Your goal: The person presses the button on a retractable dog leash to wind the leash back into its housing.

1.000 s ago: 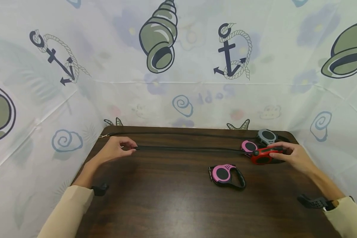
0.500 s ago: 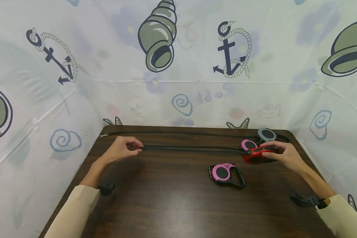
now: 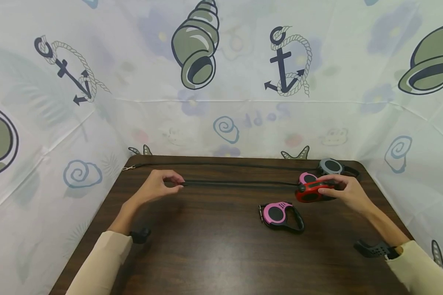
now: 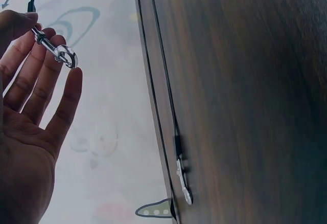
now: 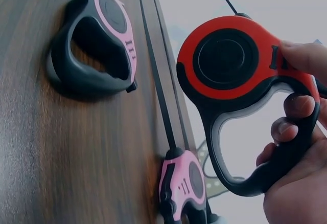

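My left hand [image 3: 158, 185] pinches the black cord of a red retractable dog leash just behind its metal clip [image 4: 64, 55]. In the right wrist view, my right hand [image 5: 301, 147] grips the handle of that red and black leash [image 5: 219, 58], its fingers curled through the loop. The cord runs stretched above the table between both hands. Partly hidden behind the red leash is a pink leash [image 3: 307, 178], its cord laid out leftward. The left wrist view has a silver clip [image 4: 184, 180] on the tabletop at a cord's end.
A grey leash [image 3: 331, 166] lies at the back right of the brown table [image 3: 214, 246], its cord pulled along the far edge to a clip [image 3: 129, 167]. Another pink leash [image 3: 275, 214] lies nearer, its cord wound in. Patterned cloth [image 3: 243, 123] encloses the table's back and sides.
My left hand has moved right and my right hand left with the red leash, so the cord between them has shortened. The other leashes stay put.
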